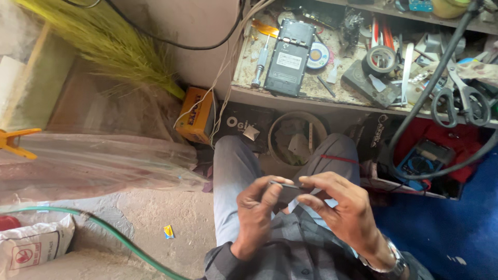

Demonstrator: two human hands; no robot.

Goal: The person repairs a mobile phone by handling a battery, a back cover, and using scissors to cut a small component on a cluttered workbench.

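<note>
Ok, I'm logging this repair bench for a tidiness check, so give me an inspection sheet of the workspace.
Surface: workbench stained, crowded.
Job's things: small dark flat part held over the lap.
Clutter: opened phone, screwdriver, tape roll, scissors, multimeter below.
Hands: left hand and right hand both pinch the part.
Cables: black cable across bench; green hose on floor.
Surroundings: broom, plastic sheet, sack.

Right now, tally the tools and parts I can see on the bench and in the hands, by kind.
Opened phones on the bench: 1
Thin dark parts held by both hands: 1
Screwdrivers: 1
Tape rolls: 1
Scissors: 1
Multimeters: 1
Total: 6
</note>
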